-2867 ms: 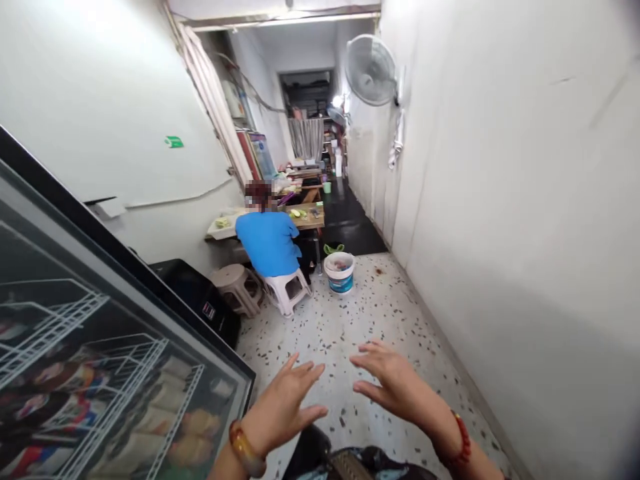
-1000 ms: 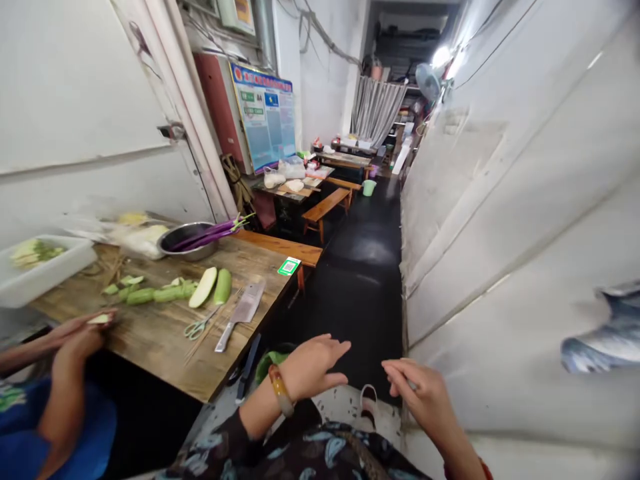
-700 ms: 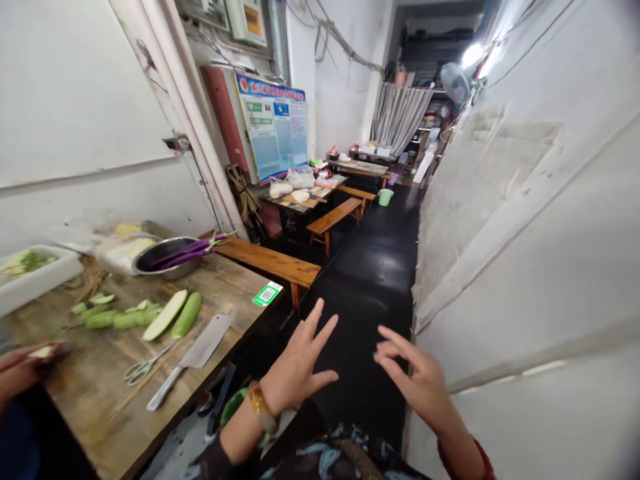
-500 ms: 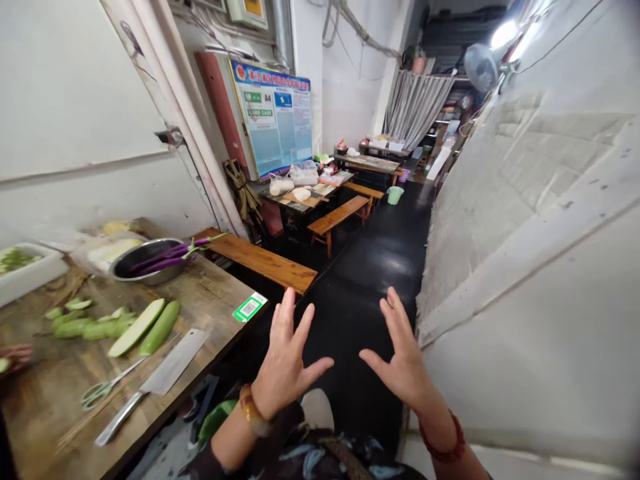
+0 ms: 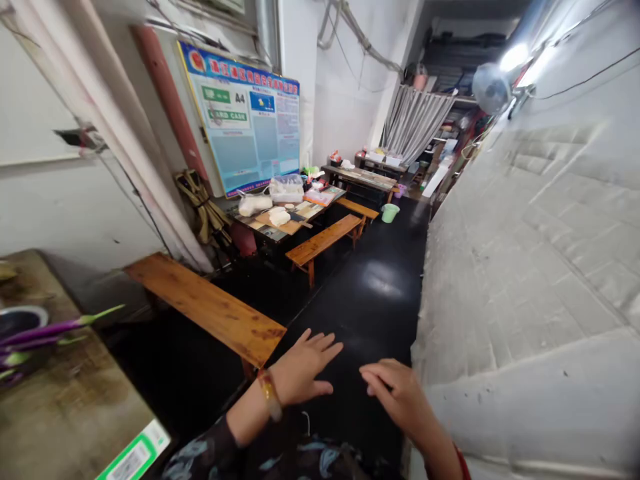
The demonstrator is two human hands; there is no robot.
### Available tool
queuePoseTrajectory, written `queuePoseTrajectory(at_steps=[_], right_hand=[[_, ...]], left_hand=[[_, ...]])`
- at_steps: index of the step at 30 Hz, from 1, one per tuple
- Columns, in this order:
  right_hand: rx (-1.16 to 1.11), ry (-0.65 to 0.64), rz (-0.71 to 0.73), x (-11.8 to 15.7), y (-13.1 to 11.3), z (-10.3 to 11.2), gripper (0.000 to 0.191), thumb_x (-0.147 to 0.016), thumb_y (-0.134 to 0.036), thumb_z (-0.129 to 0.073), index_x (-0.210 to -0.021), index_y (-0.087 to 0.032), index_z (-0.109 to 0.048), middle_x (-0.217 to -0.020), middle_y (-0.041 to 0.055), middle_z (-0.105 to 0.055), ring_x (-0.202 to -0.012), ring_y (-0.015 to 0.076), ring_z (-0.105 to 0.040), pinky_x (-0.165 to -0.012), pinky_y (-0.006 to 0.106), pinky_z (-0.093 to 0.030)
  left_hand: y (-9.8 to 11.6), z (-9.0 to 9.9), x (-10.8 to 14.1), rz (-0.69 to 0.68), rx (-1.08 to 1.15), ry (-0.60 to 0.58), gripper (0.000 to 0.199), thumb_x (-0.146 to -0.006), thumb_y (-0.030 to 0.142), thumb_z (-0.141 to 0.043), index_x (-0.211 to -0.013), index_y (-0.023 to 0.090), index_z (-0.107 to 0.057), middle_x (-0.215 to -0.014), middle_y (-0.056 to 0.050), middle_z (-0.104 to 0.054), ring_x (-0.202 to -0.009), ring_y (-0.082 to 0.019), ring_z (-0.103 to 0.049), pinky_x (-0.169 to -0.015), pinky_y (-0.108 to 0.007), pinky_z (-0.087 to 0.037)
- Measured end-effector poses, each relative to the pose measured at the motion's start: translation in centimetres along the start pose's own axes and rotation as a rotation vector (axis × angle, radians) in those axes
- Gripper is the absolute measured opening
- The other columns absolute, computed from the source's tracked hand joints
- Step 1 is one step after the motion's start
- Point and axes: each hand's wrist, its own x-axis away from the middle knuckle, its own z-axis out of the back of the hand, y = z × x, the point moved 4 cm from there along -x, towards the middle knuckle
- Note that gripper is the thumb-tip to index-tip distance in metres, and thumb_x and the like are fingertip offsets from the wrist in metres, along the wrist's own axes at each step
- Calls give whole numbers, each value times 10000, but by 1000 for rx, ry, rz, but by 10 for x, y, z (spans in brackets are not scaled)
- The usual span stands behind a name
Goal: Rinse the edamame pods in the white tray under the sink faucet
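Note:
My left hand [image 5: 304,369] is stretched out over the dark floor, its fingers apart and nothing in it. An amber-coloured bracelet [image 5: 270,395] circles that wrist. To its right, my right hand [image 5: 397,393] is curled, with fingers and thumb drawn together; I see nothing held in it. The two hands do not touch each other. Just beyond my left hand lies the near end of a wooden bench [image 5: 210,303]. At the left edge, purple eggplants [image 5: 45,333] rest in a metal bowl [image 5: 37,313], which is cut off by the frame.
A worn wooden table [image 5: 95,393] with a green-bordered code card [image 5: 135,457] stands at the left. Ahead are another bench [image 5: 325,241], a table holding bags and a cleaver [image 5: 300,219], and a green bucket [image 5: 390,213]. A padded white wall [image 5: 500,280] runs along the right.
The view has moved forward, so the vegetables, scissors and cleaver on the near table have left it. My hands have dropped lower; the right has gone from spread to curled.

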Motion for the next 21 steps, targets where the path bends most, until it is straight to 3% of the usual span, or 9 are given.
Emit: queuePoseTrajectory(at_steps=[3, 5, 8, 12, 16, 21], right_hand=[[-35, 75, -134, -34, 53, 34, 273, -994, -351, -510, -960, -242, -758, -602, -19, -665, -580, 143, -656, -639, 254, -533], [-70, 140, -220, -52, 99, 53, 289, -981, -403, -524, -961, -245, -766, -615, -16, -676, -492, 126, -624, -560, 234, -530], [-91, 198, -314, -88, 178, 77, 306, -950, -461, -558, -987, -243, -771, -601, -12, -680, -478, 138, -637, -494, 224, -530], [-100, 186, -256, -172, 267, 103, 330, -939, -463, -558, -1046, -225, -760, -682, 18, -726, -666, 189, -732, -634, 270, -597], [-180, 106, -71, -272, 319, 113, 321, -946, -395, -557, -1163, -220, -715, -941, 68, -769, -854, 210, -742, -823, 358, -613], [-306, -147, 117, -379, 349, 81, 511, -945, -316, -567, -1447, -259, -497, -1378, 117, -608, -1090, 221, -686, -870, 375, -613]], left_hand=[[-15, 35, -65, -44, 48, 84, 837, -810, 319, -758, -1533, 274, -338, -1586, -172, -366, -1454, -302, -385, -1178, -577, -307], [-29, 48, -103, -51, 70, 172, 894, -828, 318, -744, -1566, 302, -241, -1626, -156, -288, -1485, -286, -326, -1186, -553, -314], [-57, 53, -157, 23, 48, 293, 991, -813, 305, -761, -1586, 322, -141, -1661, -160, -168, -1506, -314, -270, -1183, -557, -324], [-87, 50, -227, 198, 1, 377, 1036, -814, 280, -757, -1593, 325, -76, -1665, -179, -122, -1496, -339, -283, -1177, -569, -330], [-100, 59, -291, 312, 11, 398, 1037, -823, 293, -747, -1593, 335, -54, -1666, -169, -134, -1493, -335, -293, -1175, -558, -343], [-138, 81, -352, 438, 26, 399, 1028, -824, 299, -745, -1594, 328, -65, -1666, -169, -132, -1508, -331, -256, -1180, -561, -331]])
